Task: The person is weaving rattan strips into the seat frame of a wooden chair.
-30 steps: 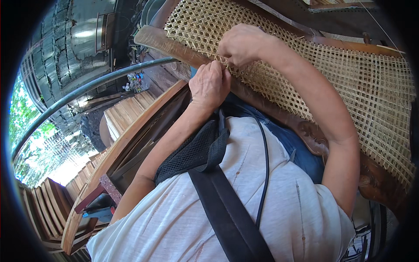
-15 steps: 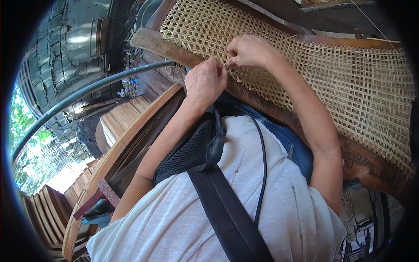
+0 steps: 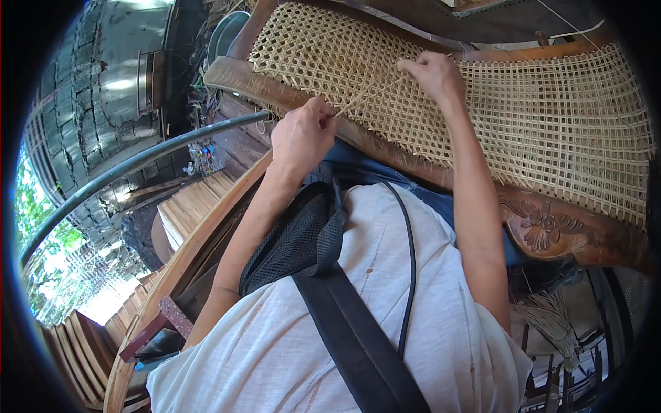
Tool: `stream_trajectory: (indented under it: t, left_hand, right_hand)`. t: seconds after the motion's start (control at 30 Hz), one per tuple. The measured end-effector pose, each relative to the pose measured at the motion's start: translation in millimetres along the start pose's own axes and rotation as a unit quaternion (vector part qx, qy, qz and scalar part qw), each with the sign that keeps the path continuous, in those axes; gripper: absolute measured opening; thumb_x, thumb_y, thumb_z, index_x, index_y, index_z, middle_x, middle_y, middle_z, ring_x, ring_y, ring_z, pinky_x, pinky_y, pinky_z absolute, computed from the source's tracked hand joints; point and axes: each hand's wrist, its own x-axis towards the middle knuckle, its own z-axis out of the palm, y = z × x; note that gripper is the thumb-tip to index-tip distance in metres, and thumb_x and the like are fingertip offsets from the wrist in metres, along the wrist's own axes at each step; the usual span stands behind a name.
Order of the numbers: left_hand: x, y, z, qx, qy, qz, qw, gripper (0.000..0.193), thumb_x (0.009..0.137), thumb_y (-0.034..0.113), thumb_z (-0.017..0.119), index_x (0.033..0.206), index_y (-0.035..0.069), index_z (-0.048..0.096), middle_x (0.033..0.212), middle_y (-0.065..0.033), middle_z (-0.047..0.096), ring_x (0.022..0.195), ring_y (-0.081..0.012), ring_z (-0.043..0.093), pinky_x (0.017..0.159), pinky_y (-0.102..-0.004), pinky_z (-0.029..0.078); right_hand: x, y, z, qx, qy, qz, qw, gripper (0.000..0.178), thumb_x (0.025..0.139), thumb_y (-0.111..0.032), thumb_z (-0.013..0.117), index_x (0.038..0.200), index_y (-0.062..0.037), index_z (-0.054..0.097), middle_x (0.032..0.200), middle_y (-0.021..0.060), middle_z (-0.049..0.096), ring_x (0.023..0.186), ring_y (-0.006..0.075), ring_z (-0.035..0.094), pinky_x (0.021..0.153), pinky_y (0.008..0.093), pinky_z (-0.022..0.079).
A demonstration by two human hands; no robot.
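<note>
A woven cane panel (image 3: pixel 551 124) stretches across a carved wooden furniture frame (image 3: pixel 551 227) in front of me. Its left part shows a tight weave with small holes, while the right part is a more open square grid. My left hand (image 3: pixel 303 138) is closed at the near wooden rail, thumb and fingers pinched together. Over the weave, my right hand (image 3: pixel 437 79) is closed as well. A thin cane strand (image 3: pixel 372 95) appears to run taut between the two hands, just above the panel. The exact tips of the strand are hidden in my fingers.
At the left a curved metal pipe (image 3: pixel 144 148) reaches toward the frame. Beside my left arm are a long wooden plank (image 3: pixel 200 241) and stacked wood pieces (image 3: pixel 196 193). A bundle of pale strands (image 3: pixel 554 323) hangs at the lower right.
My hands, close together at the near rail before, are now apart. The right moved right, across the panel, drawing out the strand; the left shifted slightly left and down.
</note>
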Motion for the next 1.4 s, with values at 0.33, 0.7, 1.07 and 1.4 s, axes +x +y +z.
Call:
stream_trajectory:
  t: [0.33,0.7,1.07,1.4]
  left_hand:
    - [54.3,8.9,15.4,-0.372,-0.117,0.107,0.915,0.033,0.098,0.029,0.063,0.107,-0.001,0.071,0.084,0.0014,0.07,0.077,-0.0047,0.059,0.065,-0.0245,0.049]
    - [43.0,1.2,1.5,-0.052,0.016,0.099,0.994,0.021,0.081,0.023,0.069,0.086,0.004,0.074,0.076,-0.0179,0.07,0.072,-0.0322,0.07,0.069,-0.0403,0.055]
    - [50.1,4.9,-5.5,0.043,-0.017,0.084,0.995,0.023,0.072,0.024,0.068,0.079,0.002,0.07,0.067,-0.0189,0.066,0.067,-0.033,0.068,0.07,-0.0397,0.055]
    - [56.5,1.2,-3.7,0.047,-0.028,0.098,0.994,0.022,0.073,0.022,0.069,0.081,0.002,0.073,0.07,-0.0195,0.068,0.07,-0.0348,0.069,0.073,-0.0412,0.055]
  right_hand:
    - [-62.5,-16.8,-38.5,0.099,0.105,-0.119,0.982,0.041,0.077,-0.052,0.073,0.069,-0.0118,0.068,0.057,0.001,0.062,0.052,0.0135,0.058,0.052,0.0311,0.045]
    - [-67.1,-39.8,33.0,0.017,0.006,-0.187,0.982,0.022,0.091,-0.024,0.058,0.097,-0.0061,0.07,0.091,0.0177,0.07,0.092,0.0384,0.067,0.085,0.047,0.051]
    - [-58.1,-59.4,46.3,-0.044,0.004,-0.195,0.98,0.023,0.084,-0.019,0.062,0.095,-0.0022,0.072,0.092,0.0254,0.069,0.091,0.0397,0.069,0.086,0.0478,0.054]
    - [-61.4,-63.2,34.9,-0.052,-0.042,-0.174,0.982,0.025,0.081,-0.011,0.055,0.099,-0.0009,0.07,0.102,0.0267,0.069,0.102,0.0398,0.067,0.091,0.0501,0.051]
